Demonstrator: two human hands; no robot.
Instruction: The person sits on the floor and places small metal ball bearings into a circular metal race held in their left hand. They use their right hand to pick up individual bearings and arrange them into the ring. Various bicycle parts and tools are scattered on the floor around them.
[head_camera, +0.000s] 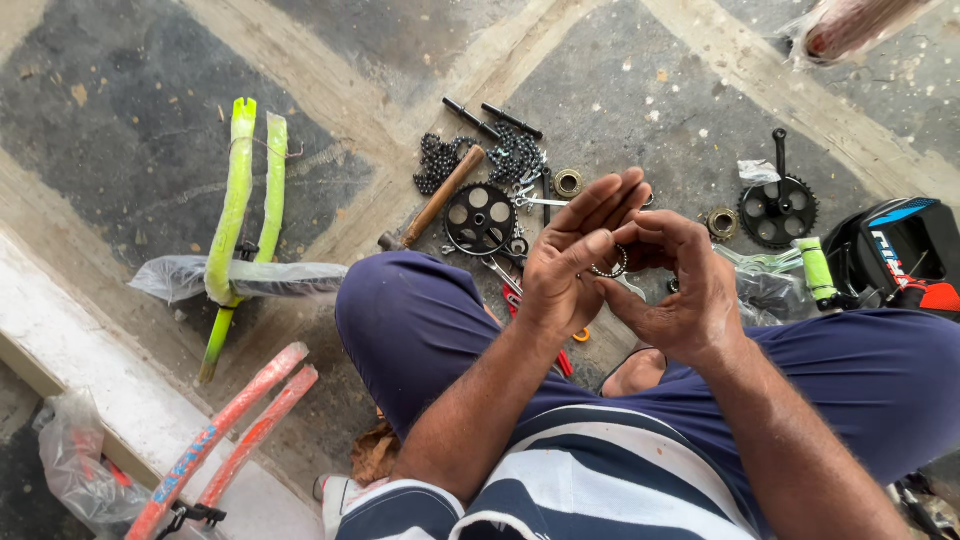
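My left hand (575, 255) and my right hand (680, 285) meet above my lap, both pinching a small ring of steel bearing balls (610, 265) between the fingertips. Below them my legs in dark blue trousers (420, 320) are folded on the floor. Just beyond the hands lie a black chainwheel (480, 217), a wooden-handled hammer (432, 205), a heap of bicycle chain (445, 160) and red-handled pliers (515, 298), partly hidden by my left hand.
A green bicycle fork (237, 200) in plastic wrap lies at left, a red fork (235, 440) by a white step (90, 370). At right sit a crank with chainring (778, 205), bearing cups (722, 222), a green grip (817, 268) and a black bag (900, 250).
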